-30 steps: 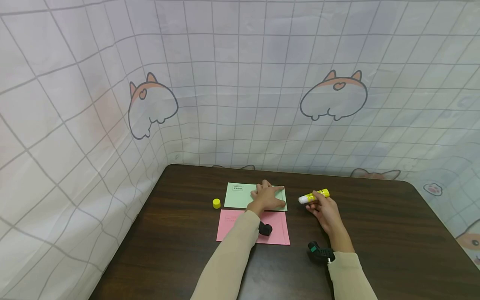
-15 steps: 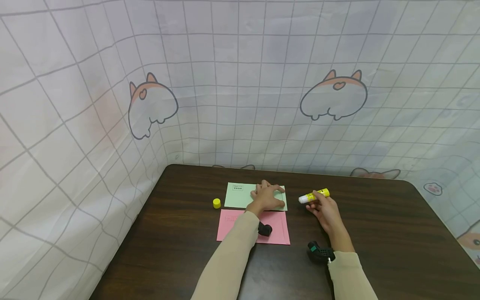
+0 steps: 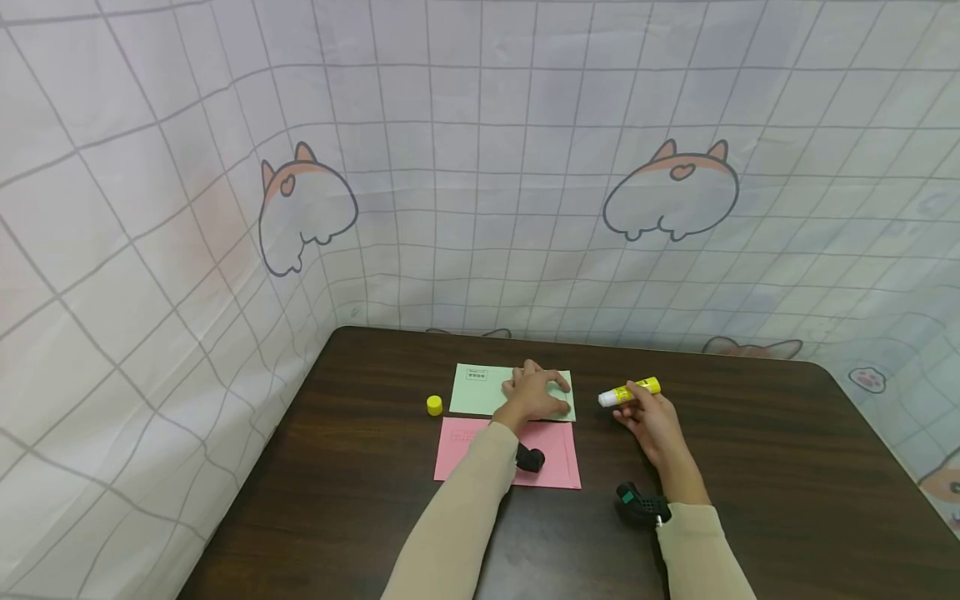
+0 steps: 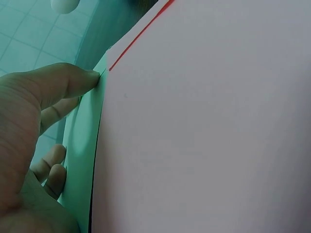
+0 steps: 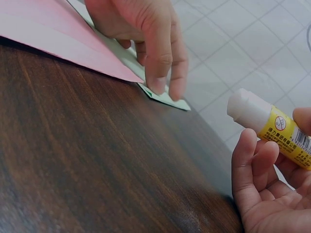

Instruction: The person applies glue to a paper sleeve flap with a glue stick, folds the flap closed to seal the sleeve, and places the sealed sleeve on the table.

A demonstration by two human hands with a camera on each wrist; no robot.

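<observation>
A light green envelope (image 3: 474,397) lies on the table, just behind a pink envelope (image 3: 555,454). My left hand (image 3: 534,395) rests on the green one with fingers spread; thumb and index finger press near its right end. In the right wrist view those fingertips (image 5: 156,85) touch the green paper close to its folded edge. Over on the right, my right hand (image 3: 651,421) holds a yellow glue stick (image 3: 637,389) between thumb and fingers. Its uncapped white end (image 5: 248,108) points left, toward the envelopes, and stays apart from them.
The yellow cap (image 3: 434,406) stands on the dark wooden table (image 3: 345,467) left of the envelopes. Each wrist carries a black camera, the right one (image 3: 641,506) hanging below the wrist. A white grid-patterned curtain (image 3: 480,183) rises behind the table's far edge.
</observation>
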